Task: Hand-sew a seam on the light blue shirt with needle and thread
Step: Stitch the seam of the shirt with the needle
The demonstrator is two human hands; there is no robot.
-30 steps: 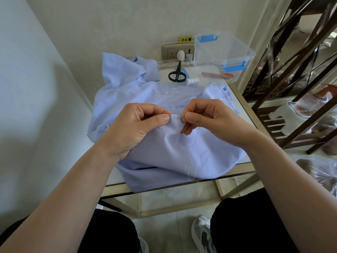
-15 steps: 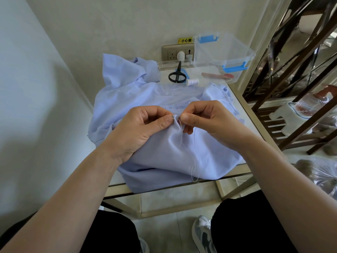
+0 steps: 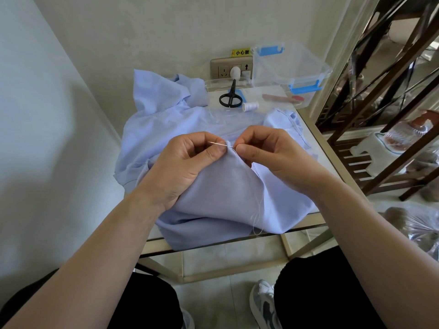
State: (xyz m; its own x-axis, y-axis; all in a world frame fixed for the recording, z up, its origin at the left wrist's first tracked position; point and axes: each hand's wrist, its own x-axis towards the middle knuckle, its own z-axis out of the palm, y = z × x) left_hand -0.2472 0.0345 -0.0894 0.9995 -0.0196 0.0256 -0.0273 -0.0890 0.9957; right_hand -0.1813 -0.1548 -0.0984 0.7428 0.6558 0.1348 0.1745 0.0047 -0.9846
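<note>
Over the table, left hand pinches shirt, right hand the needle.

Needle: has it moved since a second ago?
Yes. The needle slid left through the shirt fold; it was straight below the scissors, now its tip lies left of them.

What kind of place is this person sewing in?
Probably a corner of a room in a home. A small metal-framed table stands under a wall socket, and a wooden rack holding household things stands to its right.
</note>
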